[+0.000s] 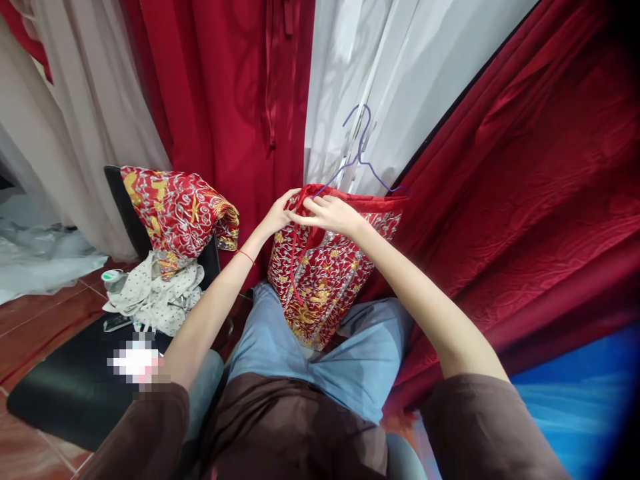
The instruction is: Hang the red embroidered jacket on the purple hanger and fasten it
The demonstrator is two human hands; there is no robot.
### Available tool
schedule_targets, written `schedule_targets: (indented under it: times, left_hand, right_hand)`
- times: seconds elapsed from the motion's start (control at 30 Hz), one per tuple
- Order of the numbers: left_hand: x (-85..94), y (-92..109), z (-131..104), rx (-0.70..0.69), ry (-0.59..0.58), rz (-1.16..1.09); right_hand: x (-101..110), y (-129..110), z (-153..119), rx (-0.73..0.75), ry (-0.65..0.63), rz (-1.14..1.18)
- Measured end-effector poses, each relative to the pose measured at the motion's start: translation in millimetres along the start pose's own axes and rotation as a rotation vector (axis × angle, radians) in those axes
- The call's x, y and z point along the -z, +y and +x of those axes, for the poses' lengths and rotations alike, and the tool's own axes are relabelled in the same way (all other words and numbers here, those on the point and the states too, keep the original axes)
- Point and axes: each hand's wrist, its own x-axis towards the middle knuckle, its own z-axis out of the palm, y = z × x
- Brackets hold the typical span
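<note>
A black chair (65, 383) is standing to the person's left, carrying a red-and-gold embroidered cloth (175, 207) over its backrest and a white dotted cloth (163, 293) on its seat. Red curtains (520, 233) are hanging ahead and to the right. The embroidered red garment (325, 287) is hanging between the knees, its red top band lying at the purple wire hanger (359, 155). The left hand (281, 213) is pinching the band's left corner. The right hand (333, 215) is curling over that corner, obscuring it; whether its fingers are gripping cannot be determined.
</note>
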Motion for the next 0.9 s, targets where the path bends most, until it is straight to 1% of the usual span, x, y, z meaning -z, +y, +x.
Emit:
schedule_targets:
  times: [0.1, 0.17, 0.27, 0.33, 0.4, 0.47, 0.57, 0.63, 0.7, 0.73, 0.77, 0.8, 0.83, 0.9]
  left_hand:
    - [-2.3, -7, -3, -0.001, -0.034, -0.032]
    - [-6.2, -13, -6, 0.027, -0.057, -0.027]
    - [-16.3, -19, -10, 0.059, -0.04, 0.004]
    - [-24.3, -19, -10, 0.016, -0.02, 0.046]
    - [-31.4, -16, -7, -0.037, -0.03, 0.116]
    - [-36.3, -14, -3, -0.047, -0.044, 0.195]
    - [-38.5, -13, 1, -0.011, -0.016, 0.301]
    - [-36.6, -13, 1, 0.023, 0.037, 0.39]
    - [-32.9, -12, 1, 0.074, 0.099, 0.495]
    - [-30.6, -11, 1, 0.098, 0.127, 0.544]
    - [-28.2, -10, 2, 0.12, 0.155, 0.585]
    - [-25.8, -8, 3, 0.14, 0.18, 0.618]
    - [-23.6, -7, 4, 0.157, 0.203, 0.645]
    - [-19.7, -4, 7, 0.187, 0.243, 0.678]
  right_hand:
    - [3, -3, 1, 0.087, -0.008, -0.011]
    - [2, -4, -1, 0.099, -0.026, -0.008]
    - [-2, -4, -5, 0.011, -0.068, -0.004]
    - [-7, -3, -6, -0.077, -0.085, 0.006]
    - [-13, -1, -4, -0.16, -0.09, 0.026]
    - [-17, 0, -2, -0.237, -0.084, 0.071]
    - [-18, 1, 1, -0.368, -0.032, 0.236]
    - [-13, 3, -5, -0.472, 0.042, 0.472]
    - [-5, 8, -18, -0.587, 0.085, 0.761]
    - [-2, 13, -28, -0.64, 0.063, 0.887]
    - [1, 18, -40, -0.69, 0.005, 0.976]
    - [2, 23, -53, -0.737, -0.079, 1.017]
    - [1, 28, -67, -0.783, -0.178, 1.003]
    - [-7, 31, -94, -0.874, -0.375, 0.865]
